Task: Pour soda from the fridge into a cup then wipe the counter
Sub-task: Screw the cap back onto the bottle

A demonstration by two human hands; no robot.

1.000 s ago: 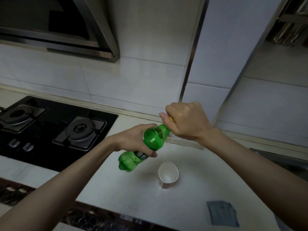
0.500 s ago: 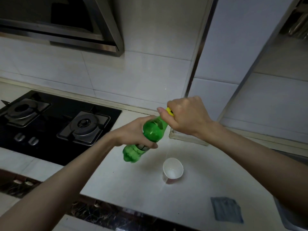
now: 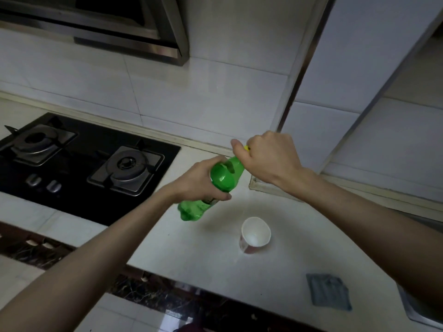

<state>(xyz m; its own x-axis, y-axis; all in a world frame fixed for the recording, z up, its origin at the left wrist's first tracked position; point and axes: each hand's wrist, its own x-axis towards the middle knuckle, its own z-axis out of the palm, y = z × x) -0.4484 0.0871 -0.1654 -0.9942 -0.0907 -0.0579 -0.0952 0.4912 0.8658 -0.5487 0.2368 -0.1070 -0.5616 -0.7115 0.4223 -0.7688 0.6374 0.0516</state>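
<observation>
Green bottle [image 3: 223,177] slants, neck up-right; left grip [image 3: 199,183] holds its body, right grip [image 3: 271,159] pinches the cap [image 3: 247,147].

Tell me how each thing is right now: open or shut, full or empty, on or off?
Bottle: tilted in the air, yellow cap on.
Cup: upright on the counter, looks empty.
Cloth: lying flat, untouched.
Stove: no flames, off.
Left hand: grips the bottle's middle.
Right hand: grips the cap.
</observation>
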